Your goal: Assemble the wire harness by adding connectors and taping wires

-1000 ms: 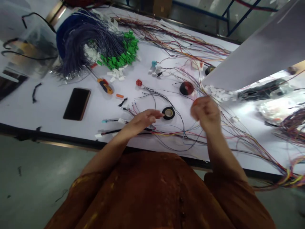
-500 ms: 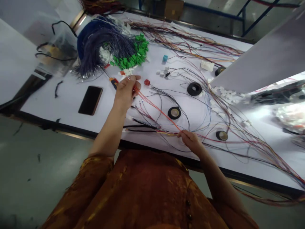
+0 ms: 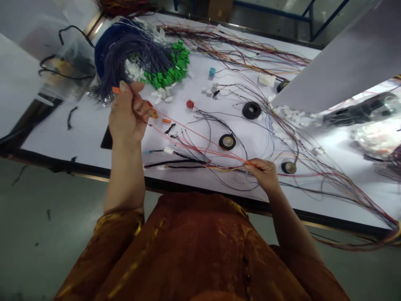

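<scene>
My left hand is raised over the left part of the table, its fingers closed on a small orange connector that sticks out beside the thumb. From that hand a thin orange wire stretches taut to my right hand. The right fingers pinch the orange wires near the table's front edge, close to a bundle with yellow and black wires. Beneath the left wrist a dark phone is mostly covered. Another orange piece and a red connector lie between the hands.
Blue-purple wires with green connectors are heaped at the back left. Black tape rolls lie around the middle. Long wire bundles cross the right side, near scattered white connectors. A slanted white panel rises at the right.
My left hand has moved left, over the phone, with the orange connector now showing at its fingers. My right hand has shifted slightly right. The orange wire between them spans farther.
</scene>
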The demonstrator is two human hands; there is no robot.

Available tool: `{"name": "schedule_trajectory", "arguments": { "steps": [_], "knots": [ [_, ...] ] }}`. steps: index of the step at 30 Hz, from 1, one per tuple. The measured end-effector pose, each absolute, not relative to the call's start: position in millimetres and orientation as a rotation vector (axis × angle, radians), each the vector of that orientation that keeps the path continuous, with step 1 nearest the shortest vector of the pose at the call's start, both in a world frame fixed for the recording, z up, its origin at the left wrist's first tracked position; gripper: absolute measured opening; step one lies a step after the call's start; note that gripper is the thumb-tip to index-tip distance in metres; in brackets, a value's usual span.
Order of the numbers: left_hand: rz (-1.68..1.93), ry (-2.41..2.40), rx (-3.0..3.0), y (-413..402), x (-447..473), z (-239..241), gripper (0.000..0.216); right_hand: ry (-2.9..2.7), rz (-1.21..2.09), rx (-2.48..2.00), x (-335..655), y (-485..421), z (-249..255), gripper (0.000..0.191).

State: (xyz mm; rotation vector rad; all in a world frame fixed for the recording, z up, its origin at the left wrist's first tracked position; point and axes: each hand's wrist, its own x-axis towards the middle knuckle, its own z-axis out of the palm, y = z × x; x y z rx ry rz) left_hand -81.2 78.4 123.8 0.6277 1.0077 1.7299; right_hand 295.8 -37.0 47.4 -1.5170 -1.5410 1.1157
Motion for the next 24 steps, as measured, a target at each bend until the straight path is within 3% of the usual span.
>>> {"name": "schedule_trajectory", "arguments": {
  "steps": [7, 17, 21, 24],
  "knots": [
    [1.535, 1.033, 0.445, 49, -78, 117, 0.048, -0.845, 1.026, -1.280, 288, -18, 47, 0.047],
    [1.335, 1.112, 0.694, 10, -94, 77, 0.027, -0.731, 1.366, -1.132, 323, 1, 58, 0.057],
    [1.380, 1.245, 0.716, -11, -94, 53, 0.034, -0.670, 1.128, -0.948, 364, 15, 63, 0.054],
    [1.383, 1.271, 0.742, -24, -98, 41, 0.037, -0.924, 0.891, -1.212, 408, 36, 59, 0.052]
  ]
}}
